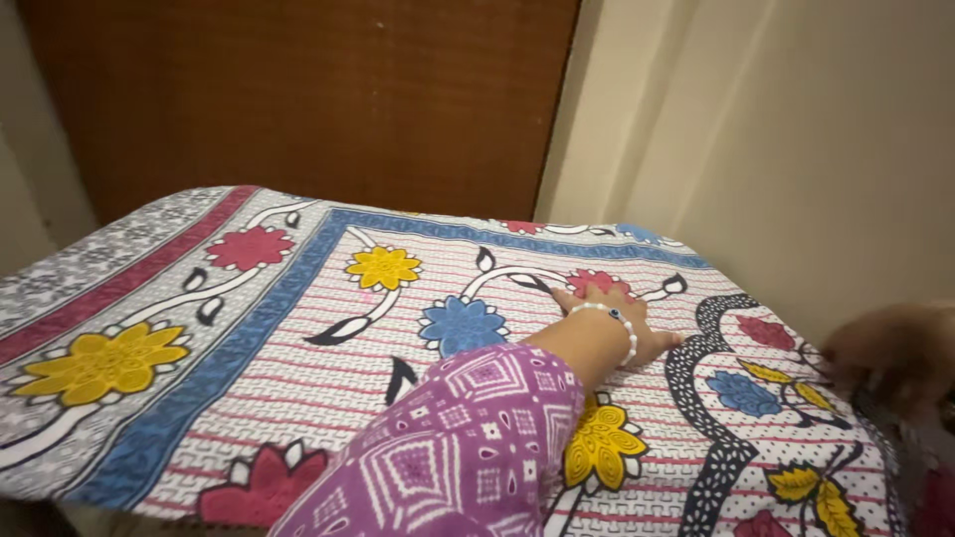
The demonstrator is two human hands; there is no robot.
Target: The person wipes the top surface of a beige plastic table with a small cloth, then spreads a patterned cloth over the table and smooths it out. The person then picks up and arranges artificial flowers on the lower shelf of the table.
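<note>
My left hand (622, 323) lies flat, fingers spread, mid-frame on the flowery bedsheet (298, 328); my right hand (890, 353) at the right edge is blurry, can't tell its grip.

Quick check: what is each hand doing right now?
Left hand: open, pressed flat on the floral bedsheet, holding nothing.
Right hand: blurred at the bedsheet's right edge; whether it grips cannot be told.

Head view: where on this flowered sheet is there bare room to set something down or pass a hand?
The bedsheet lies bare across its left half, from the yellow flower to the blue flower, bordered by the wooden door behind. It is crowded on the right: the left hand presses flat mid-sheet, and the blurred right hand works the right edge by the wall.
</note>
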